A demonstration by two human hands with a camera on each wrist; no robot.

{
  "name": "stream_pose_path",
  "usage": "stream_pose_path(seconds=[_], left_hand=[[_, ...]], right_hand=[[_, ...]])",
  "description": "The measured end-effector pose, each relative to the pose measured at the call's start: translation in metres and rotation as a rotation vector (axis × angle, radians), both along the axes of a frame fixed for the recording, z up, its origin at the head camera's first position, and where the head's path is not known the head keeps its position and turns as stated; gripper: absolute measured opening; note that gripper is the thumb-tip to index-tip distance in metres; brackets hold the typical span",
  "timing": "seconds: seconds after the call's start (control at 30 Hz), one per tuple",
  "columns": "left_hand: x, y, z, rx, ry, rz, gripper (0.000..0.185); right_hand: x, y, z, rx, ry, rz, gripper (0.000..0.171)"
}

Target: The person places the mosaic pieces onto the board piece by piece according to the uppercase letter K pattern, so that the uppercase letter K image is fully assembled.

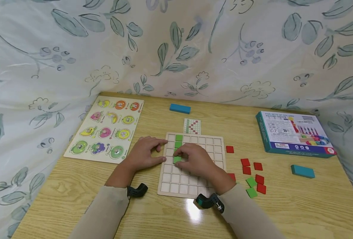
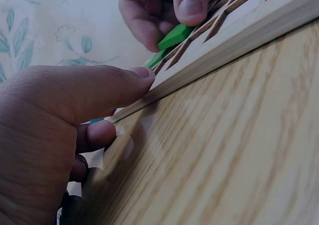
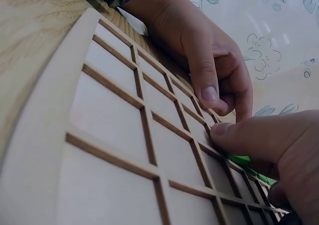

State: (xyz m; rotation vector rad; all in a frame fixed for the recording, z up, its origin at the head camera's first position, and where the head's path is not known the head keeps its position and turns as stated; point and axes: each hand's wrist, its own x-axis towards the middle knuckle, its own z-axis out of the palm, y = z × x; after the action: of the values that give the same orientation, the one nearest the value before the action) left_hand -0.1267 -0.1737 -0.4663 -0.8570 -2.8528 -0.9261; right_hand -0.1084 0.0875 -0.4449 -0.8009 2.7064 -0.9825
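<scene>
A wooden grid board [image 1: 191, 184] lies in the middle of the table. Two green tiles [image 1: 178, 140] fill cells in its second column. My left hand [image 1: 148, 152] holds the board's left edge, thumb pressed against the rim [image 2: 239, 33]. My right hand [image 1: 191, 159] lies over the board and pinches a third green tile [image 1: 177, 159] between thumb and finger. That green tile [image 2: 174, 36] sits tilted at a cell further down the same column. In the right wrist view, the tile [image 3: 242, 160] peeks out under my right thumb [image 3: 249, 135], with the left hand [image 3: 209, 60] behind it at the board's edge [image 3: 114, 120].
A fruit peg puzzle [image 1: 106, 127] lies at the left. A pattern card [image 1: 192, 126] and a blue block [image 1: 180, 108] lie behind the board. Loose red tiles [image 1: 251, 166], green tiles [image 1: 251, 186], another blue block [image 1: 302, 171] and a toy box [image 1: 294, 132] sit at the right. Leaf-print cloth surrounds the table.
</scene>
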Motion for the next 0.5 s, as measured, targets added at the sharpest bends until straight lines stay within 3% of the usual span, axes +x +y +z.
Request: stream_pose_path(seconds=[0.5], left_hand=[[-0.0001,0.0006,0.0007,-0.012,0.009,0.0,0.056]], right_hand=[[0.0011,0.0026,-0.0003,-0.013,0.012,0.028,0.029]])
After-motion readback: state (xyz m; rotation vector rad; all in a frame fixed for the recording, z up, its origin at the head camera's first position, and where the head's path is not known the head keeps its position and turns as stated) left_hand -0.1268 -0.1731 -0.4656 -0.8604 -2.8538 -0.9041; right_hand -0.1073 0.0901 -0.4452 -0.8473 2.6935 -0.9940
